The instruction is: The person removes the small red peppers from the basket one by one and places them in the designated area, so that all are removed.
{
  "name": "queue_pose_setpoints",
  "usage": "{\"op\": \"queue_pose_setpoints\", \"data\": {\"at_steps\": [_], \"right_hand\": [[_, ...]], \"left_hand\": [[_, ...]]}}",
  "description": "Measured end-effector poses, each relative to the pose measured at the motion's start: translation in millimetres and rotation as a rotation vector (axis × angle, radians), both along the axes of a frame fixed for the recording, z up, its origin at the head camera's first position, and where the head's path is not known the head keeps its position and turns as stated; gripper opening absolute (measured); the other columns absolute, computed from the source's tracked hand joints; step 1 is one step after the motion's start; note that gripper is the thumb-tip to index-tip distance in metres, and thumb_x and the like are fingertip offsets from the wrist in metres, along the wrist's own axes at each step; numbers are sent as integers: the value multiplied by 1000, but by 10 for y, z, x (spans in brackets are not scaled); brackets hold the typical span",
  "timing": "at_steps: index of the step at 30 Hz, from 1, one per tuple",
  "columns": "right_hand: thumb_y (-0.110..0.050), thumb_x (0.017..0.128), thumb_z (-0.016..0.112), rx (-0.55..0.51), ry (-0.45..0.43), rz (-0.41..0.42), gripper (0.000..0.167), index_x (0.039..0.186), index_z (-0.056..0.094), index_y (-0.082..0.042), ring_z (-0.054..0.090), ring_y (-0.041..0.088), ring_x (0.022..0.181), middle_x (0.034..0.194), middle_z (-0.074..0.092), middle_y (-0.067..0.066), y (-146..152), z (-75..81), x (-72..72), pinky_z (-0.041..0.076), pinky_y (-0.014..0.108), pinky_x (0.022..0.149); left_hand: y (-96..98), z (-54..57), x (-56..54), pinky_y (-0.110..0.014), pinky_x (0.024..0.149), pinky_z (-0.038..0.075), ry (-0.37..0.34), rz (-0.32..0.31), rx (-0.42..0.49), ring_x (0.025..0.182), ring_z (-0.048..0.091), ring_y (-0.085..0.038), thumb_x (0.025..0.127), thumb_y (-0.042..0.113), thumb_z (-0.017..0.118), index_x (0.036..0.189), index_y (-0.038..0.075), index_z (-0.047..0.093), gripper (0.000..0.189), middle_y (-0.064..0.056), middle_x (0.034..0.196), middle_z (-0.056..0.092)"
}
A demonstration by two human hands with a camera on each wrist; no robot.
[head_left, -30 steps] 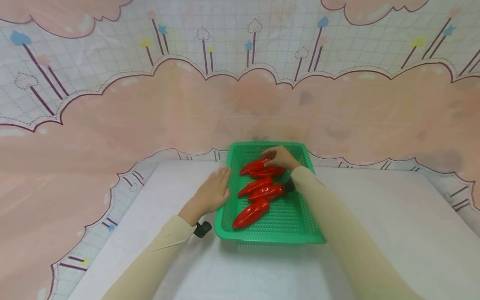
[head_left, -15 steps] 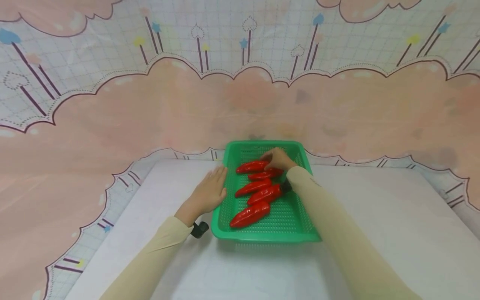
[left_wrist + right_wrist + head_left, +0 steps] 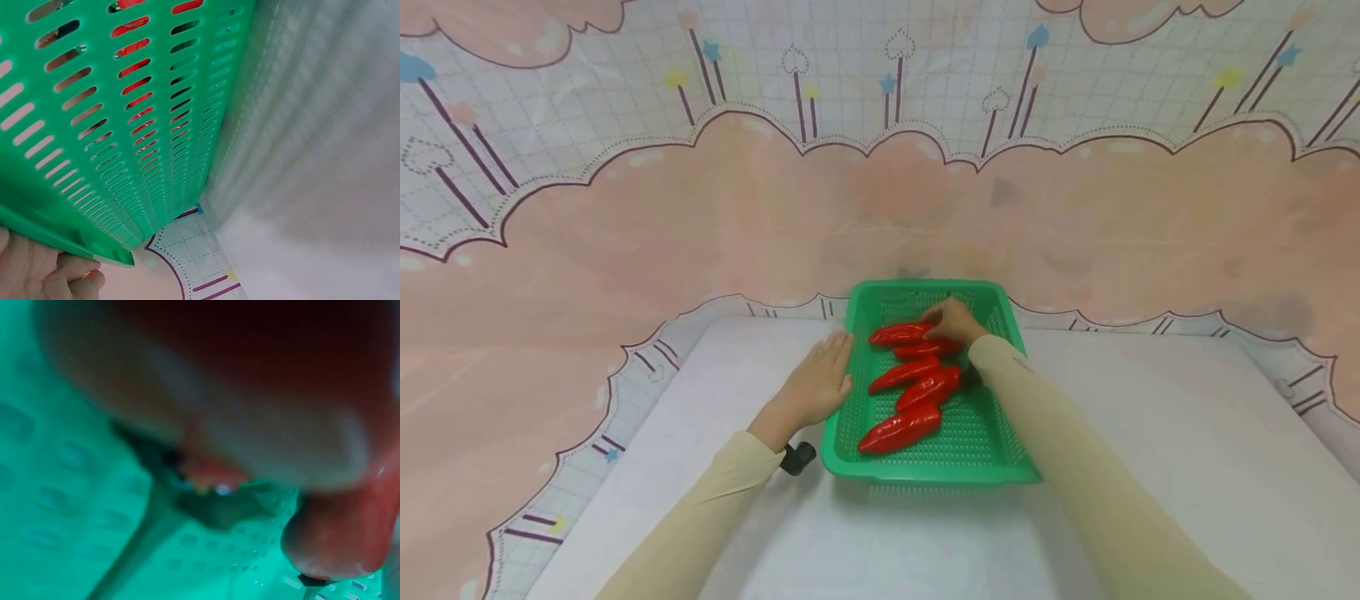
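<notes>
Four red peppers [image 3: 901, 430] lie ungripped in the green basket [image 3: 934, 476]; the right hand [image 3: 957, 320] pinches the farthest pepper [image 3: 895, 335], unreleased; the left hand [image 3: 815, 379] steadies the side, fingers straight.

A cloud-patterned peach backdrop [image 3: 880, 208] rises behind the white table [image 3: 1195, 408].
</notes>
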State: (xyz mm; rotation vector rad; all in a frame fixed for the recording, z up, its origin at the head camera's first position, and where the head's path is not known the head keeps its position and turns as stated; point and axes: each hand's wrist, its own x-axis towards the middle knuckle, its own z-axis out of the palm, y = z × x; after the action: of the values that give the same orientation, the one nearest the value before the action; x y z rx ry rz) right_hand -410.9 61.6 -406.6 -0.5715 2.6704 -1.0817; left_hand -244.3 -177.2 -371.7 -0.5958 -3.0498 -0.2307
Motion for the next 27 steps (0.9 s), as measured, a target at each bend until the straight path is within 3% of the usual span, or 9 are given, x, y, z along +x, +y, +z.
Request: {"op": "queue_pose_setpoints", "data": {"at_steps": [10,21,27], "right_hand": [[-7,81,71,15,-5,-6,34,114,67,-2,58,29,114,121,65,16,-33,-44,3,49,40,99],[0,75,73,148,22,63,45,119,64,1,58,31,113,123,62,18,-124,-26,134,50,39,97],[-2,74,75,130,-2,47,47,120,64,-2,56,31,116,127,60,16,-109,-70,72,49,39,99]], "left_hand": [[4,2,-7,-47,120,16,4,1,10,144,17,-37,95,21,34,146,-9,19,61,-25,154,18],[-7,-22,-19,-47,120,15,4,2,19,145,16,-36,95,19,32,146,-9,18,60,-25,154,18],[-4,-22,-10,-46,120,15,-3,11,27,145,15,-35,95,19,32,146,-9,18,60,-24,154,18]]}}
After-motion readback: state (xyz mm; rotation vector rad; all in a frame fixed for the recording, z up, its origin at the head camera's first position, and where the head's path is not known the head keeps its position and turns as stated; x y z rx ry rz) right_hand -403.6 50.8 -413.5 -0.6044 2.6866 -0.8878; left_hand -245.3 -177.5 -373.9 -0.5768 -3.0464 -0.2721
